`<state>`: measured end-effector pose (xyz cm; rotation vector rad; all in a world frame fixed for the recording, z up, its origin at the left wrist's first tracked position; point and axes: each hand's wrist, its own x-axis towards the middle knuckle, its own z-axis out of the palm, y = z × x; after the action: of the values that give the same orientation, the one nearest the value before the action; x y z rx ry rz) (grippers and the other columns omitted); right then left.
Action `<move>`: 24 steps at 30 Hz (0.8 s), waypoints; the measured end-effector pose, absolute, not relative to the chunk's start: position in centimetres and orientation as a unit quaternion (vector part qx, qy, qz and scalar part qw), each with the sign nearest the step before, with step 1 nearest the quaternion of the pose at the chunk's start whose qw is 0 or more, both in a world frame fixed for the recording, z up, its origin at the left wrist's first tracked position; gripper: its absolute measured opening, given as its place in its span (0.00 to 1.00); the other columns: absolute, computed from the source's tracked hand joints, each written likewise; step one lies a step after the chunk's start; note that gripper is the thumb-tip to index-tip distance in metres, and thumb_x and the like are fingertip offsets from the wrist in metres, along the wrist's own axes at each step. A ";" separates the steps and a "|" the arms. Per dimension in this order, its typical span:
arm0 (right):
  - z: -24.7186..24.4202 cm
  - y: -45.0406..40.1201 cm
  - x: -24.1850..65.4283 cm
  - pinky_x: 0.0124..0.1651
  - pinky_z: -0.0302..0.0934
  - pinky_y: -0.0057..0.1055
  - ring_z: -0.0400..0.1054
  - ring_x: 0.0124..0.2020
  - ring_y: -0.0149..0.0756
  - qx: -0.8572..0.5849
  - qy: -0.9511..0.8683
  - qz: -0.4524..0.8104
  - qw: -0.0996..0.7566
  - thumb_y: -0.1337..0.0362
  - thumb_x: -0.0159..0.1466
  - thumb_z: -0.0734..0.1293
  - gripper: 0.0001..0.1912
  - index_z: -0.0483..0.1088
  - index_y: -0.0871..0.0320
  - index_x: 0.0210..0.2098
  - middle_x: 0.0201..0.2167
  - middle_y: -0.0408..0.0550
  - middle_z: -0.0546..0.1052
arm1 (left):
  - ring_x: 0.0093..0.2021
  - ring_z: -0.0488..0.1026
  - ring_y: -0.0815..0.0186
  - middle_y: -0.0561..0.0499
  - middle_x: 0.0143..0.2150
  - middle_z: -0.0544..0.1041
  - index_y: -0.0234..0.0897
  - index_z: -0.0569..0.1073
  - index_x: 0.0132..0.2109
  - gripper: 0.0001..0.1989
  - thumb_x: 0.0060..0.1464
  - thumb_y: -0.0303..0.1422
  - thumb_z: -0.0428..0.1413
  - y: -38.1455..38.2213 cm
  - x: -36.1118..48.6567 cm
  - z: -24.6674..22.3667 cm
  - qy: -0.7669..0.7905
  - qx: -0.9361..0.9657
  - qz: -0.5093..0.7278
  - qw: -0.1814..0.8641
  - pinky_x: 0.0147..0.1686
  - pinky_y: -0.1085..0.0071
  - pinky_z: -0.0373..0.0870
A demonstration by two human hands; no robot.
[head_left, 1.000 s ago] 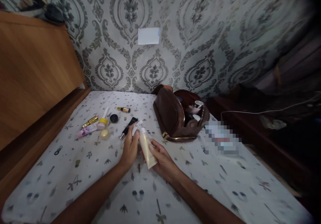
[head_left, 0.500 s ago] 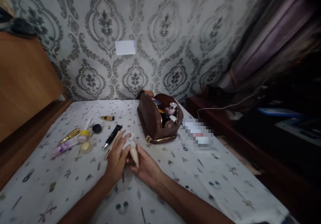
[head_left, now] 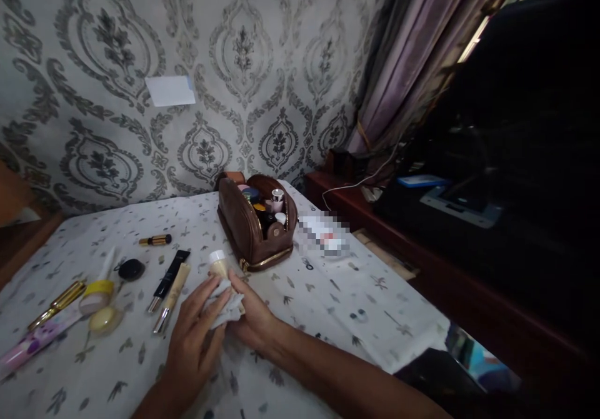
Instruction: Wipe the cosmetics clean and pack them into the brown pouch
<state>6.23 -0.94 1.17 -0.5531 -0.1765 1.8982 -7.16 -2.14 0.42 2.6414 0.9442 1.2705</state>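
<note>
A cream-coloured tube with a white cap (head_left: 218, 262) points away from me, its cap end showing beyond my fingers. My right hand (head_left: 255, 320) is closed around the tube's lower part, which is mostly hidden. A crumpled white wipe (head_left: 225, 309) lies over the tube, and my left hand (head_left: 194, 328) presses it there with bent fingers. Just left of the hands lie a beige tube with a silver cap (head_left: 172, 297) and a black tube with a silver cap (head_left: 169, 280). Behind the hands stands an unzipped brown makeup bag (head_left: 237, 222), full of cosmetics.
Farther left on the patterned tablecloth (head_left: 300, 319) are a round black jar (head_left: 131, 269), a black-and-gold lipstick (head_left: 155, 240), a gold tube (head_left: 57, 305), a yellow-banded container (head_left: 97, 295), a yellowish round item (head_left: 104, 320) and a purple-pink tube (head_left: 40, 344). A blurred packet (head_left: 325, 232) lies right of the bag.
The view has turned right. The tube's tapered end pointed toward me before; its white cap now shows at the far side. The wipe has moved from its far end to nearer me.
</note>
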 end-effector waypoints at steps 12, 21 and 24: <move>1.4 -1.6 5.9 0.34 0.58 0.27 0.71 0.32 0.33 -0.256 -0.234 0.750 0.564 0.48 0.52 0.75 0.24 0.75 0.61 0.39 0.30 0.46 0.79 | 0.56 0.65 0.54 0.44 0.56 0.64 0.49 0.64 0.65 0.25 0.62 0.31 0.50 -0.7 -8.7 -0.1 0.381 0.818 0.429 0.027 0.53 0.56 0.67; 0.3 -1.6 5.5 0.36 0.64 0.33 0.71 0.30 0.35 -0.263 -0.226 0.772 0.533 0.47 0.50 0.77 0.27 0.74 0.60 0.41 0.30 0.46 0.78 | 0.64 0.61 0.51 0.43 0.62 0.65 0.44 0.67 0.62 0.22 0.63 0.37 0.48 0.1 -9.0 -0.4 0.469 0.742 0.451 0.164 0.62 0.51 0.59; -0.4 -1.4 5.6 0.34 0.64 0.33 0.71 0.28 0.35 -0.252 -0.221 0.793 0.509 0.49 0.49 0.77 0.26 0.74 0.62 0.38 0.27 0.46 0.77 | 0.66 0.60 0.51 0.44 0.64 0.66 0.44 0.66 0.63 0.25 0.60 0.40 0.52 0.3 -9.1 0.0 0.457 0.713 0.461 0.265 0.65 0.52 0.56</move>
<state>5.58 -1.43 -0.42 -0.6064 -0.5325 1.9105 -9.14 0.27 -0.03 1.9259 1.2349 1.2447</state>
